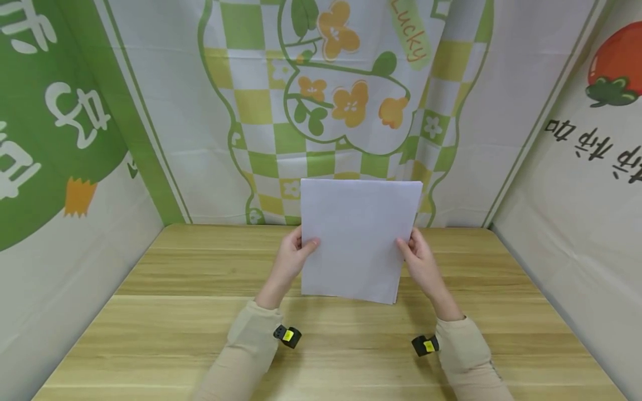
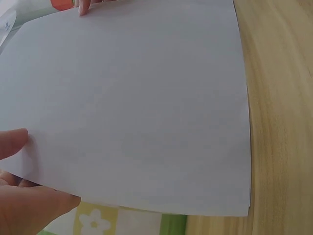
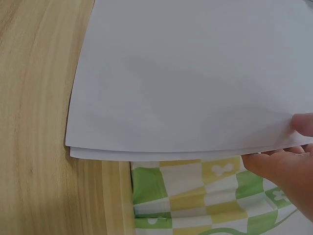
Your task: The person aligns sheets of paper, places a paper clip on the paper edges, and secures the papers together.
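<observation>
Blank white sheets of paper (image 1: 358, 239) are held up over the table by both hands. My left hand (image 1: 292, 253) pinches the left edge, its thumb on the front face and its fingers behind. On the opposite edge my right hand (image 1: 418, 257) grips in the same way. In the right wrist view the paper (image 3: 181, 83) shows a second sheet edge slightly offset under the top one, and the right hand (image 3: 288, 164) is partly cut off. The left wrist view shows the left hand (image 2: 29, 200) at the paper's edge; fingers behind the sheets are partly hidden.
The wooden table (image 1: 351, 356) spreads beneath the arms. A patterned curtain (image 1: 261, 106) hangs behind its far edge, with printed cloth walls at left and right. Each sleeve carries a small black wrist device, one being the left wrist device (image 1: 288, 336).
</observation>
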`<state>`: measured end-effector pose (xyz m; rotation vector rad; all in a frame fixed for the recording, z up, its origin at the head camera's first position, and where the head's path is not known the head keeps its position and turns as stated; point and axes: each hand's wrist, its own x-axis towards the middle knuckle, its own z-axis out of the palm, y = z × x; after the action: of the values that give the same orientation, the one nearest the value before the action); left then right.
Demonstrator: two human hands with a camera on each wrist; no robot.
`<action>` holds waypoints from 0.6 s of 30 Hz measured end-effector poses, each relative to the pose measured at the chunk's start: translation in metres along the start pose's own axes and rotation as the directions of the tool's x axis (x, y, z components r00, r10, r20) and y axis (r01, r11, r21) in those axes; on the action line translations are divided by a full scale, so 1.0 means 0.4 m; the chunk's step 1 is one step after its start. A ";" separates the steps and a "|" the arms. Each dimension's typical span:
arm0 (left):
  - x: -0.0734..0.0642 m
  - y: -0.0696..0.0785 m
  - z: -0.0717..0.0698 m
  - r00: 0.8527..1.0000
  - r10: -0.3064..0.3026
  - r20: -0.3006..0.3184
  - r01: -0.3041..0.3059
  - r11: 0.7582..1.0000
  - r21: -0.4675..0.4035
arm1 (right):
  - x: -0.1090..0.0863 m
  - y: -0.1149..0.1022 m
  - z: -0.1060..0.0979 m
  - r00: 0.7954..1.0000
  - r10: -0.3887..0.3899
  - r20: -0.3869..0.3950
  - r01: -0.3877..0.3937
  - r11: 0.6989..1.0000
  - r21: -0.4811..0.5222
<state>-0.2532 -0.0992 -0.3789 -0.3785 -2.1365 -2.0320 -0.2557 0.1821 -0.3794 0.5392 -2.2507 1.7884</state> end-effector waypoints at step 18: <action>-0.004 0.000 0.027 0.995 -0.016 -0.099 0.010 0.998 -0.058 | 0.006 -0.013 0.016 0.999 -0.004 -0.046 0.002 1.000 -0.026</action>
<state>-0.2513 -0.0885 -0.3800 -0.2655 -2.0316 -2.0775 -0.2553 0.1745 -0.3752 0.4907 -2.2377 1.7494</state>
